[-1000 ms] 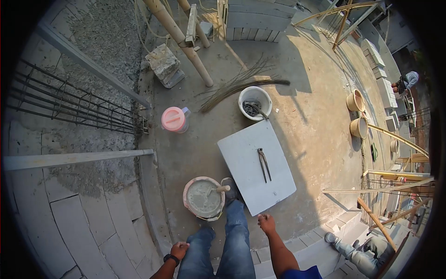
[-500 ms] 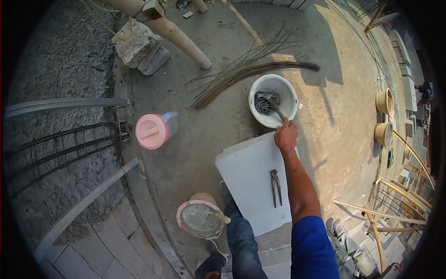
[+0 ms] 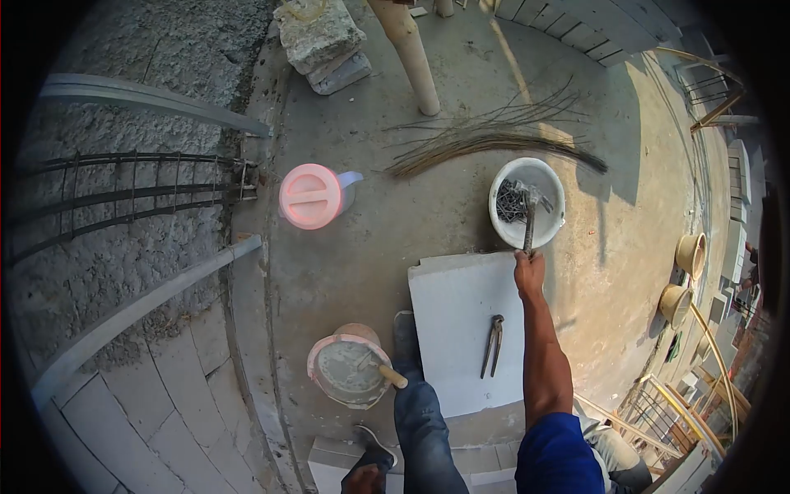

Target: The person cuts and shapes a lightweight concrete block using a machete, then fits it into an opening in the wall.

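The white slab point(image 3: 453, 325) lies on the concrete floor, its far edge turned away from the wearer. Well beyond that edge, a bundle of thin wires point(image 3: 494, 144) is spread on the floor. Between the wires and the slab, just past its far right corner, stands the white bucket point(image 3: 550, 188). To the slab's left and near its closer end sits a pinkish bucket point(image 3: 360, 331) of grey mix, with a wooden handle point(image 3: 393, 376) poking out towards the slab. Farther off to the slab's left and beyond it is a jug with a pink lid point(image 3: 311, 196).

The hammer point(image 3: 529, 224) slants out past the slab's far right corner, its head inside the white bucket. The pincers point(image 3: 492, 346) lie flat on the slab's right half. By that same far corner, the right hand point(image 3: 531, 267) is closed around the lower end of the hammer's handle, fingers wrapped with no visible gap. Some of the left hand point(image 3: 362, 479) shows left of the slab's near end, at the picture's bottom; its grip I cannot tell. Smallest are the dark nails point(image 3: 510, 202) in the white bucket, beyond the slab.
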{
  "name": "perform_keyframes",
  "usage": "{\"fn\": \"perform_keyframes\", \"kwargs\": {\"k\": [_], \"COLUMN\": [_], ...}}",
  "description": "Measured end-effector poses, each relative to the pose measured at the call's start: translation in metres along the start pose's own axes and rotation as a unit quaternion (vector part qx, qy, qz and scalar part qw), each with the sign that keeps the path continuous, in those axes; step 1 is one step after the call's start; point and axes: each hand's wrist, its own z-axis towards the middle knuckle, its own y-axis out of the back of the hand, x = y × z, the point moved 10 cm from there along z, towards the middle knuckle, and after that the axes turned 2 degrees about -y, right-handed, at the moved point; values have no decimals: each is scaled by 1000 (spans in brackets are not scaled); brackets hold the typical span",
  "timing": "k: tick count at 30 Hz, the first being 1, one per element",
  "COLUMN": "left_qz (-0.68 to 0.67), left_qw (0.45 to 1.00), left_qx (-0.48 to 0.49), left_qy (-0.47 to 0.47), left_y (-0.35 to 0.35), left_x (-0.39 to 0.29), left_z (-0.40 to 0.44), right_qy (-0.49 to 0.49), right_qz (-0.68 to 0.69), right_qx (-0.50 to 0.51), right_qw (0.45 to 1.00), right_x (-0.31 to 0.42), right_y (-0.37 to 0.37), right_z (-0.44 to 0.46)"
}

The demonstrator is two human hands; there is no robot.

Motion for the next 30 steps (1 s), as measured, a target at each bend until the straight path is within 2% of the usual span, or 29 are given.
{"fn": "perform_keyframes", "kwargs": {"k": [2, 3, 4, 6, 8, 10, 12, 13, 14, 15, 16, 17, 18, 19, 20, 23, 24, 26, 27, 28, 29, 30], "left_qz": [-15, -43, -67, -118, -134, -211, -171, -165, -163, -193, -204, -216, -231, -246, -255, -313, -294, -342, -412, -425, -468, -527], "left_qw": [1000, 998, 998, 991, 987, 971, 973, 968, 961, 954, 946, 937, 929, 927, 928, 915, 905, 887, 868, 849, 792, 737], "left_qx": [9, -23, 1, 55, 78, 60, 46, 35, 22, 11, -12, -37, -62, -73, -87, -170, -223, -273, -268, -314, -392, -422], "left_qy": [-25, -41, -18, 21, -52, -96, -148, -186, -222, -228, -252, -271, -281, -272, -258, -190, -213, -147, -66, -24, -5, 17], "left_y": [-8, -19, -21, -19, -23, -15, 2, 12, 21, 34, 48, 65, 80, 93, 109, 172, 201, 241, 250, 259, 268, 269], "left_x": [-4, -37, -29, -1, 11, 15, 43, 47, 53, 67, 85, 106, 135, 169, 209, 338, 379, 477, 531, 581, 626, 667], "left_z": [-6, -26, -26, -17, -18, -27, -20, -21, -21, -18, -13, -5, 2, 14, 27, 7, -10, -36, -42, -43, -57, -68], "right_qy": [66, 81, 52, 76, -91, -30, 29, 163, 259, 279, 324, 292, 298, 421, 416, 470, 485, 495, 495, 517, 538, 556], "right_qz": [-14, -6, 35, -6, 195, 162, 92, -49, -103, -124, -188, -314, -309, -205, -282, -376, -394, -383, -377, -391, -404, -416], "right_qx": [-74, -122, -120, -113, 20, 30, 80, 37, 36, 114, 127, 193, 282, 352, 347, 467, 500, 577, 611, 611, 608, 604], "right_qw": [995, 989, 991, 991, 976, 986, 992, 985, 960, 945, 918, 883, 858, 810, 792, 648, 600, 525, 489, 454, 421, 391], "right_x": [49, 66, 77, 61, 81, 116, 102, 101, 130, 121, 123, 98, 98, 100, 87, 23, 7, -4, -7, -5, 7, 11], "right_y": [22, 32, 36, 41, 20, 11, -13, -20, -28, -46, -59, -79, -98, -119, -135, -224, -245, -261, -268, -276, -269, -266], "right_z": [-95, -143, -188, -247, -297, -332, -360, -373, -420, -451, -497, -531, -588, -650, -699, -813, -850, -944, -986, -1025, -1079, -1122]}}
